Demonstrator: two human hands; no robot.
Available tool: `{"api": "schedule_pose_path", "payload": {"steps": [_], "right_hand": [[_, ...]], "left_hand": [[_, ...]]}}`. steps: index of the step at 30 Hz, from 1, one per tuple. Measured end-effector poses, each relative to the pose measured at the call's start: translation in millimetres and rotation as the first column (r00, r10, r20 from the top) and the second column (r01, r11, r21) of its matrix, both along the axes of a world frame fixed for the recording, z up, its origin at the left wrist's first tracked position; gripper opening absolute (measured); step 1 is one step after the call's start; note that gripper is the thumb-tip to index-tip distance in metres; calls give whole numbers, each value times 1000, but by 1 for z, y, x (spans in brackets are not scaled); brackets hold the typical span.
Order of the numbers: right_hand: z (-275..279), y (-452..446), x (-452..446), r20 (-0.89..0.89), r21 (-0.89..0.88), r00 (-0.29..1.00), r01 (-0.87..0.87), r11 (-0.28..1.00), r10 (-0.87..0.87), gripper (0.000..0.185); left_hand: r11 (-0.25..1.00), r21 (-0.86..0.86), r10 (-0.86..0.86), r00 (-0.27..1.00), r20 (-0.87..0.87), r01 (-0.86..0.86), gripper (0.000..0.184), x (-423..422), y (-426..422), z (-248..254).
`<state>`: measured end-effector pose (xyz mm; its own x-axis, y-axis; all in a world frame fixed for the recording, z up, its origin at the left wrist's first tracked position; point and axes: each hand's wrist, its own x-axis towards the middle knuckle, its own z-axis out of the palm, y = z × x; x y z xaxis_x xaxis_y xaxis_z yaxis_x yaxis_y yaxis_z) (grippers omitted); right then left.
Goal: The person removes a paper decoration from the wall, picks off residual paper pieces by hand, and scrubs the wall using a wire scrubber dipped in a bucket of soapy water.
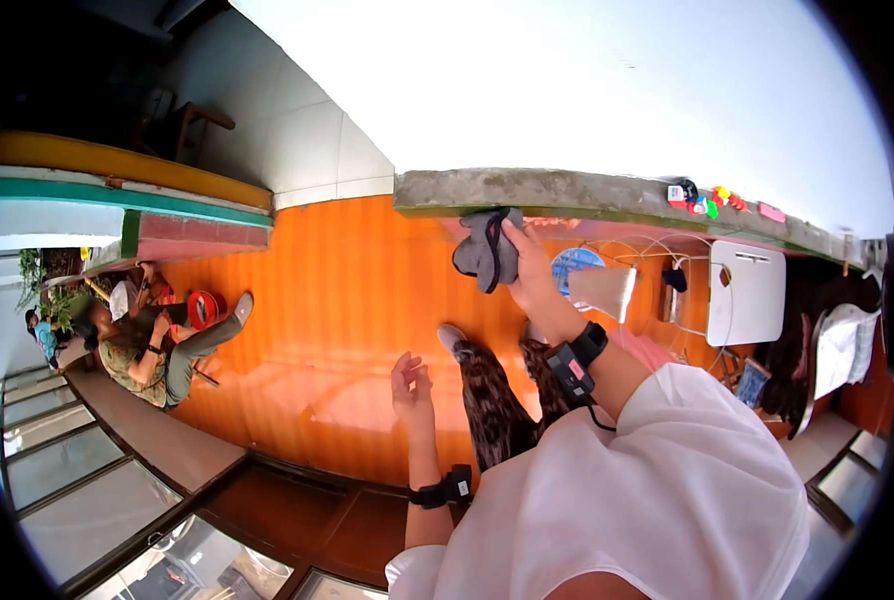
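My right hand (529,262) is closed on a folded grey cloth item (488,252) with dark edging, held up beside the grey concrete ledge (567,190). Whether the cloth touches the ledge I cannot tell. Lower and to the left, my left hand (411,385) hangs over the orange floor, its fingers apart and slightly curled, with nothing in it. Both wrists wear black straps with small devices.
A seated person (137,355) is at the left near a red bucket (205,309). Small colourful items (709,201) lie on the ledge. To the right are a blue basket (573,268), a white folding table (747,295) and wire racks.
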<state>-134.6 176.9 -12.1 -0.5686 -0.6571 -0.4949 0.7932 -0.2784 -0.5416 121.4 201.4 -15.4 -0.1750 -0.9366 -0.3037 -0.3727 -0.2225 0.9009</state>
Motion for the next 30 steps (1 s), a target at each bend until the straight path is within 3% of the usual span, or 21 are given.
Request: {"api": "schedule_pose_path", "payload": {"steps": [3,5,8,11,12,15,18,23,30], "right_hand": [[-27,-16,-3,-25,120,999,26,992,-23,13],[-52,-23,-3,-33,108,998,56,993,-53,12],[-75,-32,-3,52,159,989,126,979,-136,12],[-92,-46,1,15,193,993,108,975,-113,14],[-108,-51,8,80,142,996,31,989,-43,14],[-43,-63,35,251,163,965,-125,979,81,15],[-33,-82,40,305,-6,935,-187,982,180,14],[-32,-49,-2,468,10,882,-75,997,62,13],[-19,99,-122,261,86,964,30,996,-52,19]], "left_hand": [[996,66,58,995,81,-64,34,57,20,-25],[989,117,73,982,175,-95,35,85,37,-32],[963,192,149,969,197,-187,35,111,63,-33],[951,215,188,967,174,-224,36,128,83,-49],[952,223,174,969,173,-211,36,126,84,-47],[948,258,126,964,234,-186,36,110,76,-44],[970,219,54,973,225,-104,36,92,58,-47],[978,206,-74,971,226,27,34,70,25,-41],[961,243,-187,959,214,134,32,63,23,-61]]}}
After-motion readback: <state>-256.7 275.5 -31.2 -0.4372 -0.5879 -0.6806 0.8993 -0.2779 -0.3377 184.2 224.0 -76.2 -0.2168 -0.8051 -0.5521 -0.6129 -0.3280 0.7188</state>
